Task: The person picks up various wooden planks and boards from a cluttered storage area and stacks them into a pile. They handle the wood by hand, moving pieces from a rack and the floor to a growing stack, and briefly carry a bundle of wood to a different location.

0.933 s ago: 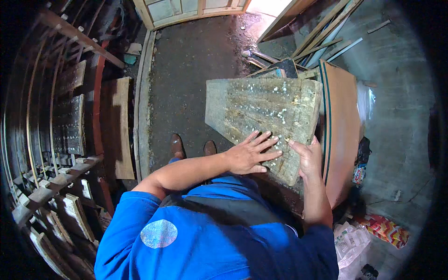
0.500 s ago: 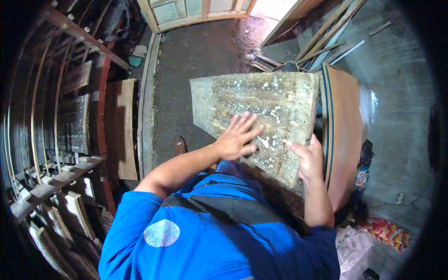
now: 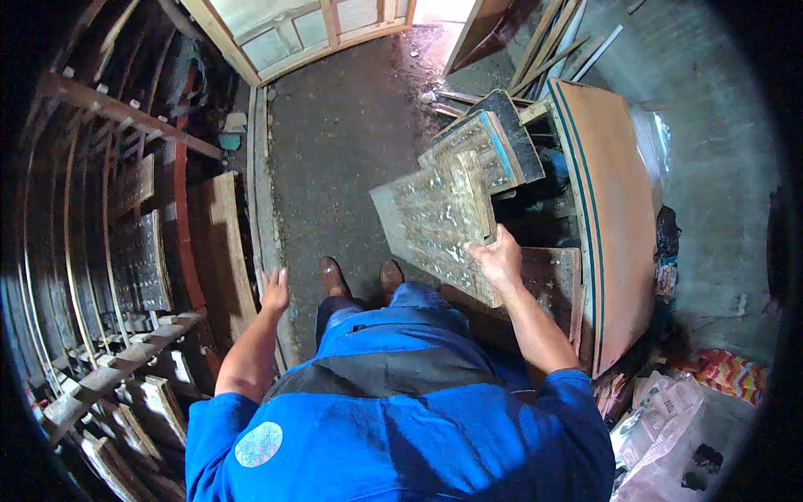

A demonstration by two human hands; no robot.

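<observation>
Right hand [image 3: 497, 261]: grip holding spotted board [image 3: 427, 219] by its right edge; board sits 2 o'clock of brown shoes [image 3: 333, 277]. Left hand [image 3: 275, 293]: empty, fingers extended, 9 o'clock.

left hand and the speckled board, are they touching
Apart. The head view shows it plainly: the left hand is off to the left of the speckled board, with dark floor and brown shoes visible between them.
</observation>
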